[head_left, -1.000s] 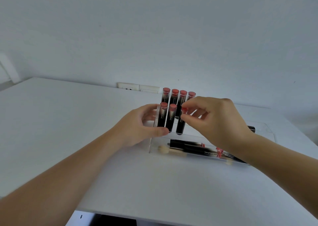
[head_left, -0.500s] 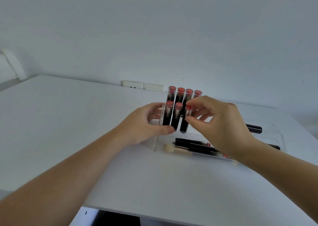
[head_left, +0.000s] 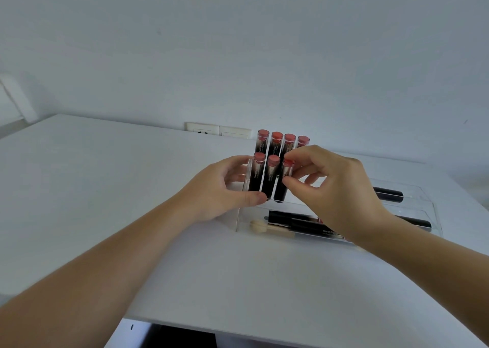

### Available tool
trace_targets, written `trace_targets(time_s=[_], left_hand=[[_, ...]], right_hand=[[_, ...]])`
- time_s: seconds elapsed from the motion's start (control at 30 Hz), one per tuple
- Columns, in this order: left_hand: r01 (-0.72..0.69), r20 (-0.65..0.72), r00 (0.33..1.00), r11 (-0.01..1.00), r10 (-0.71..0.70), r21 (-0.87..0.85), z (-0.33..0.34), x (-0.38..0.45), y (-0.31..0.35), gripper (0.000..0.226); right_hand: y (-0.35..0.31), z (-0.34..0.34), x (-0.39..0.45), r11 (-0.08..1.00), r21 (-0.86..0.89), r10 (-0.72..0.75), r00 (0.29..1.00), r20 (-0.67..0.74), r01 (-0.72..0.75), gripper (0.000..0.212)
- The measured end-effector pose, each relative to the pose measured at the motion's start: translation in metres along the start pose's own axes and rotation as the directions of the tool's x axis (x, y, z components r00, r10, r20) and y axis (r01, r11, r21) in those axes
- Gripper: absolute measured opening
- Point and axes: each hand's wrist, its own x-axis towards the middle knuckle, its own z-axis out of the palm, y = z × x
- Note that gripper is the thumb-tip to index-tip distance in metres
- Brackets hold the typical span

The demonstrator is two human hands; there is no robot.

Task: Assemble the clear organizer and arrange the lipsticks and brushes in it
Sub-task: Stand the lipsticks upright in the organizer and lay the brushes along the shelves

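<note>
A clear acrylic organizer [head_left: 434, 215] stands on the white table [head_left: 79, 178]. Several black lipsticks with red caps stand upright in two rows at its left end. My left hand [head_left: 219, 191] grips the organizer's left end, thumb on the front wall. My right hand [head_left: 336, 188] pinches the top of the front row's third lipstick [head_left: 281, 186] between thumb and forefinger. In the front tray lie a brush with a pale tip [head_left: 258, 225] and black tubes [head_left: 291, 219]. More black tubes [head_left: 387, 193] lie in the right trays.
A white double wall socket [head_left: 218, 130] sits at the table's back edge, just left of the lipsticks. The table's near edge runs across the bottom of the view, with a dark gap [head_left: 180, 337] below it. A plain wall rises behind.
The view has shifted slightly, so the organizer sits further right. Both hands keep their holds; the pinched lipstick stands a little deeper in its slot.
</note>
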Motion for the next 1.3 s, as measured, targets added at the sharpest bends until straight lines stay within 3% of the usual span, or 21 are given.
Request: trace_targets(time_s=[0.4,1.3], left_hand=[[-0.007,0.0,1.0,1.0,0.007,0.009,-0.0001,-0.0005,0.0017,0.07],[-0.004,0.008,1.0,1.0,0.004,0.008,-0.0005,0.0008,-0.0014,0.078]], right_hand=[[0.0008,0.0011,-0.0004,1.0,-0.009,0.0,1.0,-0.019,0.0,0.023],[-0.0026,0.0002,0.0007,1.0,-0.015,-0.003,1.0,0.002,0.003,0.029]])
